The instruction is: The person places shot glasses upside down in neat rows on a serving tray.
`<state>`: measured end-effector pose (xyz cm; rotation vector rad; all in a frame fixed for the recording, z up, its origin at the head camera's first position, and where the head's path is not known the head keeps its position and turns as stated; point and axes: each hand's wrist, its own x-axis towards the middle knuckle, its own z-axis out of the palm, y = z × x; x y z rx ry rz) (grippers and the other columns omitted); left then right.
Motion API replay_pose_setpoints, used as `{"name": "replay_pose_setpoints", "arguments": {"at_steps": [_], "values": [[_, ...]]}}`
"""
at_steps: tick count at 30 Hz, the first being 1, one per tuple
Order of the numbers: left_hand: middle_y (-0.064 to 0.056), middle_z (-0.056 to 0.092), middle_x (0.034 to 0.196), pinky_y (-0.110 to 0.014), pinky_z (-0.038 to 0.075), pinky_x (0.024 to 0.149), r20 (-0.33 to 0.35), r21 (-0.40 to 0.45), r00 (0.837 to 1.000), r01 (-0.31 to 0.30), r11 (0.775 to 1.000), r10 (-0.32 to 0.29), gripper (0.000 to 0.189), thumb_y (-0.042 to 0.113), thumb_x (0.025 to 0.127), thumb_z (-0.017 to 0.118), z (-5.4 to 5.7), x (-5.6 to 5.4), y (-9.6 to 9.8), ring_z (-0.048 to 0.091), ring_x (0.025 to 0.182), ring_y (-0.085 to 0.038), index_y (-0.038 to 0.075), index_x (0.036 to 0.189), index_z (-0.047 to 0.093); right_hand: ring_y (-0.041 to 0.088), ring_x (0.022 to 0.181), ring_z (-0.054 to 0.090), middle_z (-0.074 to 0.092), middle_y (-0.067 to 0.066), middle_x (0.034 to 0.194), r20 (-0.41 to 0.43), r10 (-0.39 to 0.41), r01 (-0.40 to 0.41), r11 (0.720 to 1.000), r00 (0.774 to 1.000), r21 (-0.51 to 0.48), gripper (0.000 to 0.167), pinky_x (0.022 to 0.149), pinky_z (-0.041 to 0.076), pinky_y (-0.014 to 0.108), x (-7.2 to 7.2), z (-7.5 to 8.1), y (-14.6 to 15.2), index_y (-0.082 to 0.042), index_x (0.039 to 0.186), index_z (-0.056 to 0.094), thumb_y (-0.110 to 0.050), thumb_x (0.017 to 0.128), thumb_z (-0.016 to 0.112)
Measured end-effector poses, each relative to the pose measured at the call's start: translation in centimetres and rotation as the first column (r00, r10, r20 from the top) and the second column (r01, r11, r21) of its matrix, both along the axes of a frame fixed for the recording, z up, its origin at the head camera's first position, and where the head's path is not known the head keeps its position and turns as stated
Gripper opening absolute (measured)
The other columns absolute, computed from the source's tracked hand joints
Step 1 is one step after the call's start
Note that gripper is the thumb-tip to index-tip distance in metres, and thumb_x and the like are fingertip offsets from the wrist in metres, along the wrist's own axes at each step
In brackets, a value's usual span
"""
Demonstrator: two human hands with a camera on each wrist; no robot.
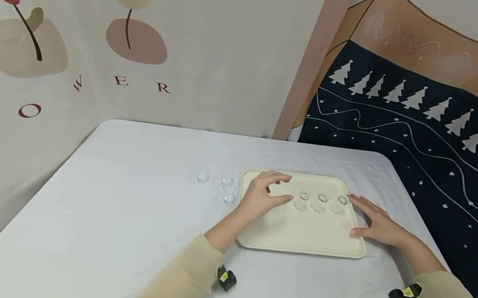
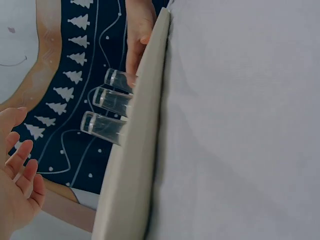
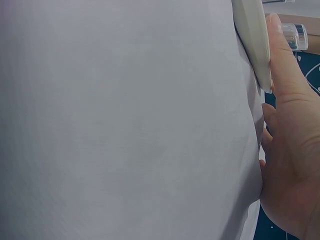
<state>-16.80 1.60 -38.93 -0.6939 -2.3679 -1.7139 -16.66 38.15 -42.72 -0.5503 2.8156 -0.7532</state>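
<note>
Three clear shot glasses stand in a row on a cream tray, and the left wrist view shows the same glasses upright above its rim. My left hand hovers over the tray's left half, thumb and fingers spread apart with nothing between them. At the tray's right edge rests my right hand, its fingers straight and its thumb on the rim. In the right wrist view that thumb lies along the tray edge, with a glass just beyond.
Left of the tray, three more clear glasses stand on the white tablecloth. A patterned curtain hangs behind the table, and a dark cloth with white trees hangs at the right.
</note>
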Motion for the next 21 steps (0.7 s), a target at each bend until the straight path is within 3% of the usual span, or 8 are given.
{"name": "replay_pose_setpoints", "arguments": {"at_steps": [7, 12, 17, 21], "values": [[0.004, 0.065, 0.112, -0.040, 0.046, 0.072, -0.091, 0.052, 0.996, 0.003, 0.999, 0.002, 0.040, 0.012, 0.079, 0.079, 1.5, 0.7, -2.5, 0.055, 0.099, -0.013, 0.010, 0.118, 0.068, 0.054, 0.135, 0.013, 0.023, 0.029, 0.150, -0.009, 0.000, 0.000, 1.000, 1.000, 0.000, 0.099, 0.098, 0.008, 0.074, -0.1, -0.2, 0.1, -0.008, 0.150, 0.027, -0.037, 0.073, 0.081], [0.002, 0.065, 0.111, -0.043, 0.046, 0.073, -0.111, 0.075, 0.993, -0.016, 0.997, 0.024, 0.042, 0.008, 0.078, 0.080, 2.2, 1.1, -4.8, 0.054, 0.098, -0.012, 0.010, 0.118, 0.067, 0.054, 0.135, 0.014, 0.023, 0.028, 0.150, -0.018, 0.000, 0.000, 1.000, 1.000, -0.004, 0.098, 0.097, 0.008, 0.074, -0.1, -0.2, 0.1, -0.008, 0.150, 0.027, -0.037, 0.072, 0.081], [-0.003, 0.065, 0.111, -0.041, 0.046, 0.072, -0.134, 0.087, 0.989, -0.047, 0.995, 0.059, 0.042, 0.004, 0.078, 0.079, 2.4, 1.3, -7.4, 0.056, 0.098, -0.018, 0.006, 0.118, 0.066, 0.054, 0.134, 0.014, 0.024, 0.029, 0.150, -0.021, -0.002, 0.002, 1.000, 1.000, -0.002, 0.097, 0.097, 0.009, 0.075, -0.1, -0.3, 0.0, -0.007, 0.149, 0.028, -0.037, 0.072, 0.080], [-0.005, 0.065, 0.112, -0.044, 0.046, 0.074, -0.111, 0.087, 0.990, -0.081, 0.993, 0.090, 0.043, 0.003, 0.077, 0.079, 2.2, 1.6, -9.5, 0.056, 0.100, -0.026, 0.006, 0.118, 0.066, 0.054, 0.135, 0.014, 0.024, 0.029, 0.150, -0.019, -0.004, 0.004, 1.000, 1.000, -0.005, 0.097, 0.097, 0.009, 0.075, 0.0, -0.2, 0.0, -0.007, 0.149, 0.028, -0.037, 0.073, 0.080]]}}
